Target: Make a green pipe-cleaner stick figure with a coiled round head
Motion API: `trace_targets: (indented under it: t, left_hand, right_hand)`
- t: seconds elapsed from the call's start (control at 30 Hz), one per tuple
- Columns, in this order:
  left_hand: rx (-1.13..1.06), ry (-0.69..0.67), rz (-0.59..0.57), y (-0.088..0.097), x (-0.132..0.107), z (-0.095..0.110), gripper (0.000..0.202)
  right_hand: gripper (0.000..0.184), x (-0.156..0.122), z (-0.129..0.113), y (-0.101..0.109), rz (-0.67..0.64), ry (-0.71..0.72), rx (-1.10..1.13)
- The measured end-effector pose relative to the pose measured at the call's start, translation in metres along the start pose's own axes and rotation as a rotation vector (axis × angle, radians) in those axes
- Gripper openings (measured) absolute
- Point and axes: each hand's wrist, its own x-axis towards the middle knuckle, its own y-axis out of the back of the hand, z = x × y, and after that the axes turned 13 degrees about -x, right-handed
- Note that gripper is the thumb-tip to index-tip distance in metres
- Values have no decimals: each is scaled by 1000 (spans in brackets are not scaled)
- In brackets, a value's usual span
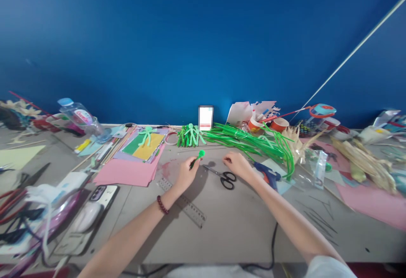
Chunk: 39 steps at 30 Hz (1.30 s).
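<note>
My left hand [187,173] is closed round a green pipe cleaner [201,154]; its bright rounded end sticks up past the fingertips. To the right, my right hand [235,162] has its fingers curled together over the table, and whatever they may hold is hidden. Black-handled scissors [227,180] lie between the hands, blades pointing left. Under my left forearm is a clear ruler [187,206]. Behind the hands lie bundles of long green pipe cleaners [234,136] and a cluster of shorter green pieces [190,135]. A blue glue gun [268,174] rests beside my right forearm.
Pink paper sheets [127,173] and a green pipe-cleaner figure [146,135] lie at left. A phone [106,195], a plastic bottle [78,115] and cables crowd the left side. Paper cups [279,124] and dried husks [368,163] are at right. A blue wall [203,49] rises behind.
</note>
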Motion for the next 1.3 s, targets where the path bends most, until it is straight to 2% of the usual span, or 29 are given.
trace_targets:
  t: [0.1, 0.2, 0.23, 0.33, 0.37, 0.43, 0.53, 0.7, 0.8, 0.97, 1.13, 1.3]
  left_hand:
    - [152, -93, -60, 0, -3, 2, 26]
    - [313, -202, -143, 0, -8, 4, 25]
    - [375, -248, -165, 0, -9, 4, 25]
    - [570, -405, -204, -2, -11, 4, 24]
    - [633, -453, -217, -2, -11, 3, 24]
    - [742, -533, -249, -3, -12, 3, 24]
    - [866, -654, -255, -3, -14, 5, 21]
    - [964, -823, -249, 0, -16, 7, 18]
    - [992, -869, -256, 0, -16, 8, 18]
    - [1055, -996, -190, -3, -16, 10, 15]
    - [1121, -1038, -171, -5, -18, 13, 17]
    - [1052, -971, -236, -8, -19, 12, 16]
  right_hand:
    - [14, 0, -5, -4, -1, -12, -11]
    - [20, -2, -16, -2, 64, 26, 235]
    - [26, -3, -21, -1, 26, 32, 394]
    - [36, -7, -36, -2, -256, -31, 943]
    - [36, -8, -41, -3, -302, -67, 1060]
    - [34, -10, -47, -7, -303, -121, 1157]
    - [34, -10, -50, -12, -260, -191, 1160]
    - [33, -11, -49, -12, -294, -243, 1147]
    - [24, -12, -50, -10, -265, -211, 1129]
    - [6, -14, -50, -10, -222, -194, 1026]
    - [11, -14, -48, -6, -223, -194, 872]
    - [11, -15, -46, -3, -242, -142, 774]
